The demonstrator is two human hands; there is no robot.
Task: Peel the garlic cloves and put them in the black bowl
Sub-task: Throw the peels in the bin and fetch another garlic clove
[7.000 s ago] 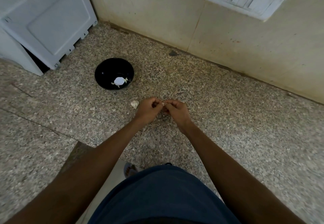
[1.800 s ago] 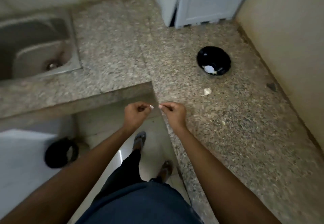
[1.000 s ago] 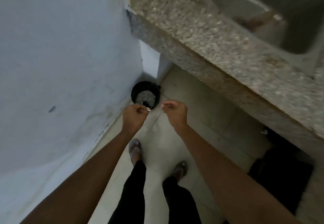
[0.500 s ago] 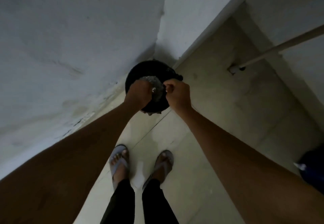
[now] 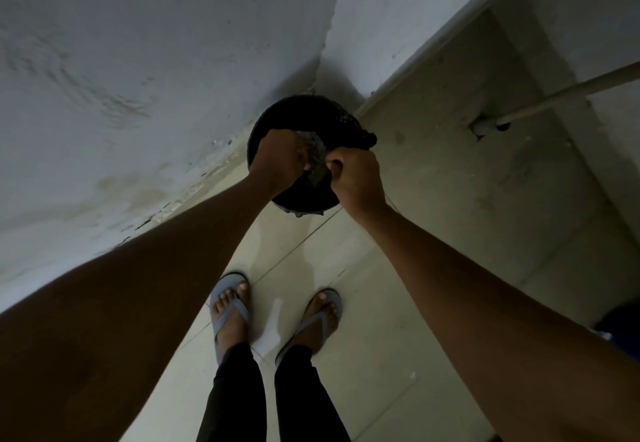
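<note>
Grey wall (image 5: 138, 60) across upper left of frame. Left hand (image 5: 280, 161) at centre, over the black bin (image 5: 322, 112) in the floor corner, fingers curled; contents not discernible. Grey rubbish inside the bin (image 5: 317, 161) between both hands. Right hand (image 5: 356, 178) just right of it, fingers bent and pinched together; whatever was pinched too small to tell. Garlic and black bowl out of frame. Sandalled feet (image 5: 230, 310) on pale tiled floor (image 5: 450, 199) lower centre. Pipe (image 5: 571, 90) at upper right.
</note>
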